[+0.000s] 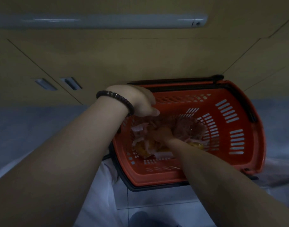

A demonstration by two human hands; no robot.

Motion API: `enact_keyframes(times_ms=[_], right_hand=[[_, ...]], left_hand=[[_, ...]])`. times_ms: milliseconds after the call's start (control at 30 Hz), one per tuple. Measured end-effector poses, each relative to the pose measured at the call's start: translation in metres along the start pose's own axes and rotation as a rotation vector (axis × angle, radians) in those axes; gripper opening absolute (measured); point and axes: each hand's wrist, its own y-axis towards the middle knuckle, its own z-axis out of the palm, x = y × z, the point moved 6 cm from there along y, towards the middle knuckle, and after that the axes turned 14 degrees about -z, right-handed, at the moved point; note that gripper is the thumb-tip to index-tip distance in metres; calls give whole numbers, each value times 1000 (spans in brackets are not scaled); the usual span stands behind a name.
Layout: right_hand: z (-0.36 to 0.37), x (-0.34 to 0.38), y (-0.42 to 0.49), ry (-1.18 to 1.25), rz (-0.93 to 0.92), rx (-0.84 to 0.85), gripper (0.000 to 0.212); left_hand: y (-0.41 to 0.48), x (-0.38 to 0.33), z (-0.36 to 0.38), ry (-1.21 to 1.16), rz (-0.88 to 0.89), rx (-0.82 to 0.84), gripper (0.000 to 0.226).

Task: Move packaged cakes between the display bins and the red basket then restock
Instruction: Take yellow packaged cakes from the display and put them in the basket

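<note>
- Dim, blurred view, looking down at floor (157,203).
- Red basket (248,122) on floor, just below tan cabinet (107,63), black handle folded along far rim.
- Packaged cakes (145,145) piled in basket bottom: clear wrappers, yellow and brownish contents, details too blurred.
- Left hand (140,100) at basket's near-left rim, fingers curled down over the edge; grip cannot tell, fingertips hidden.
- Dark beaded bracelet (116,99) on left wrist.
- Right hand (163,133) deep inside basket, among the cakes; grip cannot tell, hand blurred into wrappers.
- 2 recessed pulls (58,84) on cabinet, left of basket.
</note>
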Motion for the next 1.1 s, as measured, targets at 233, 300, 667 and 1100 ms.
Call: enact_keyframes(times_ms=[233, 300, 667, 1100], right_hand=[[-64, 25, -41, 237, 86, 55, 58], [-94, 53, -60, 264, 48, -3, 47], [-199, 135, -156, 482, -244, -353, 49], [-268, 132, -181, 1007, -355, -393, 55]], left_hand=[[-13, 2, -2, -6, -24, 11, 66], [-15, 6, -1, -115, -49, 33, 72], [-82, -76, -8, -1128, 366, -51, 45], [-60, -39, -16, -1645, 231, -128, 36]])
